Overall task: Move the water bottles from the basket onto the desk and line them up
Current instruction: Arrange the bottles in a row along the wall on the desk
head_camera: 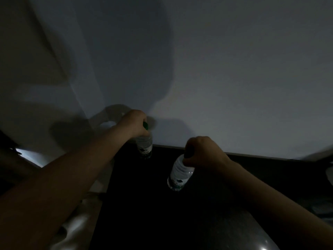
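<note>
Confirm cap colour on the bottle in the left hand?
Green cap, poking out of the left hand atop the bottle; head view, dim light.

You are working bare-armed: your left forearm (72,170) and right forearm (261,192) are showing uncovered from the frame's edge to the wrist. Your left grip (134,123) and right grip (201,152) are showing bare as well, and the dim light is blurring any finer detail.
</note>
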